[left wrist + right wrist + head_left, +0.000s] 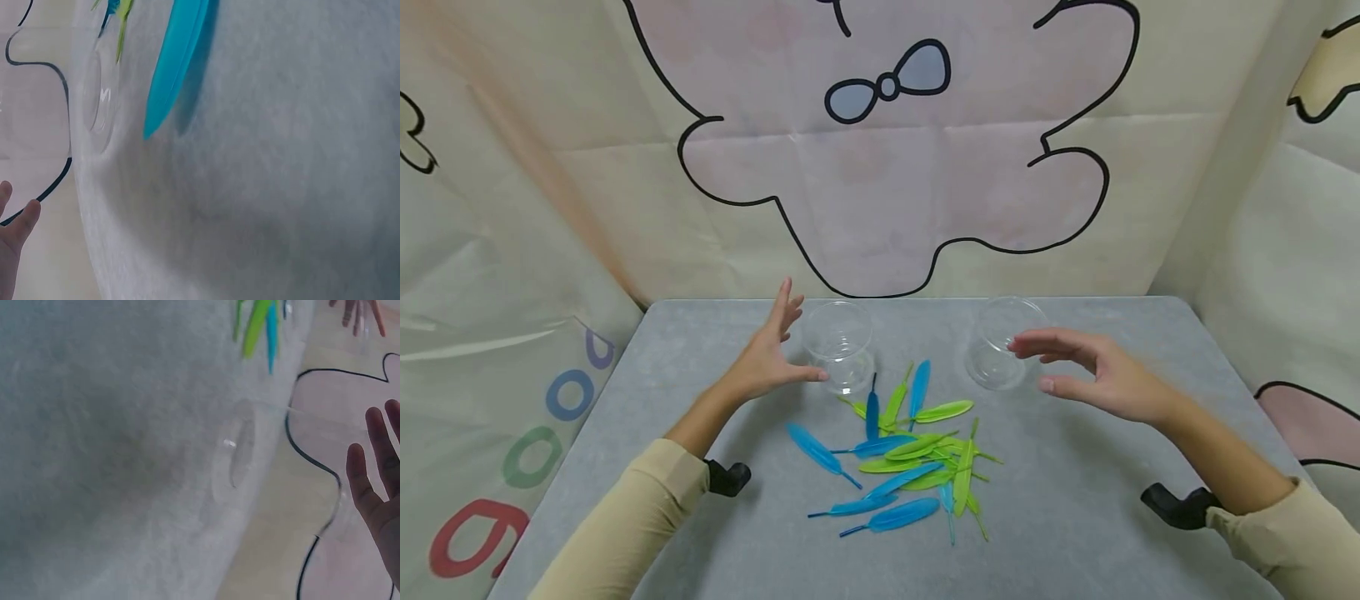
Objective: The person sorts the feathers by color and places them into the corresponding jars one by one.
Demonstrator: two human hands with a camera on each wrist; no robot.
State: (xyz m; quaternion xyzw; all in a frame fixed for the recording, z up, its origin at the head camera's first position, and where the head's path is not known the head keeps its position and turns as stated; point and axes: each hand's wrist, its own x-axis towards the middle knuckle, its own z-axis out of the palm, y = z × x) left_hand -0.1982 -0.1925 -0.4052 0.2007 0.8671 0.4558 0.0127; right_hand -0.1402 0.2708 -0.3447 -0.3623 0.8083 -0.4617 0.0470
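My left hand [767, 358] is beside a clear plastic cup [847, 372], thumb and fingers spread apart; whether it touches the cup I cannot tell. On the other side, my right hand [1108, 379] is held next to a second clear cup [988, 371], its fingers extended and partly in front of the rim. Both cups stand upright at the back of the table. Between the arms lie blue feathers [904, 514] and green feathers [946, 410], loosely piled. In the left wrist view, a blue feather [175, 69] shows near the cup's base [107, 106].
The grey table [1060, 542] ends at a cloth backdrop [887, 183] with cartoon outlines, just behind the cups. Cloth side walls [490, 317] flank it, the left one with coloured letters. A black wrist mount [727, 479] sticks out at each cuff.
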